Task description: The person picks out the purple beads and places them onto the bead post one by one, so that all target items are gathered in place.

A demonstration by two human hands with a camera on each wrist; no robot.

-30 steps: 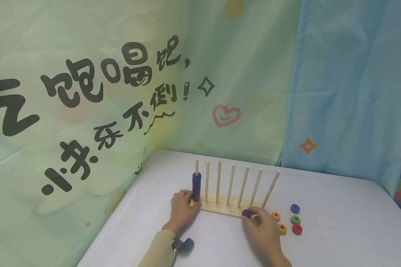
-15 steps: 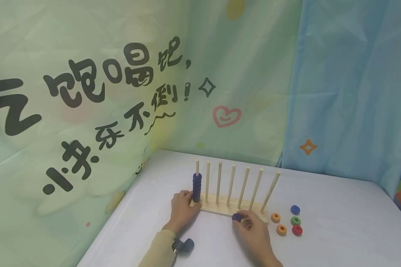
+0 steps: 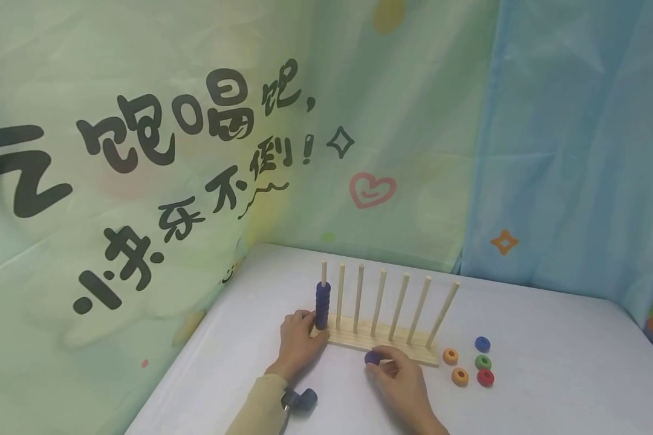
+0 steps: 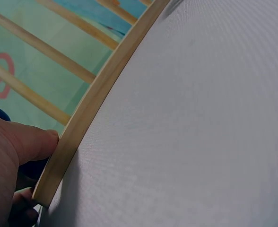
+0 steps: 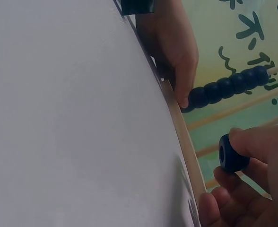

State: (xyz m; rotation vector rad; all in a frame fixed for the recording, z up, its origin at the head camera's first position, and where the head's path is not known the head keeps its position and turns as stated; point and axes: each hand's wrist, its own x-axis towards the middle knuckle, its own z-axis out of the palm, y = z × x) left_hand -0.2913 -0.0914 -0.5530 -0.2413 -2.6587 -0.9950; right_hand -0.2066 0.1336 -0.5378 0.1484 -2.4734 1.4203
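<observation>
A pale wooden peg rack (image 3: 359,342) with a row of upright pegs stands on the white table. Dark blue beads (image 3: 322,305) are stacked on its leftmost peg, the tip bare above them. My left hand (image 3: 299,339) grips the left end of the base; in the left wrist view its thumb (image 4: 35,142) presses the wood's edge. Thumb and fingertips of my right hand (image 3: 402,382) pinch one dark blue bead (image 3: 372,359) just in front of the base. In the right wrist view, the hole of this bead (image 5: 232,155) faces the camera side.
To the right of the rack lie loose beads: two orange ones (image 3: 450,356), a blue one (image 3: 482,344), a green one (image 3: 483,362) and a red one (image 3: 485,378). A printed cloth backdrop (image 3: 413,121) hangs behind the table. A dark device (image 3: 302,400) sits by the left wrist.
My right hand has moved left along the front of the base with the blue bead pinched in it. The left hand keeps its grip on the rack's end.
</observation>
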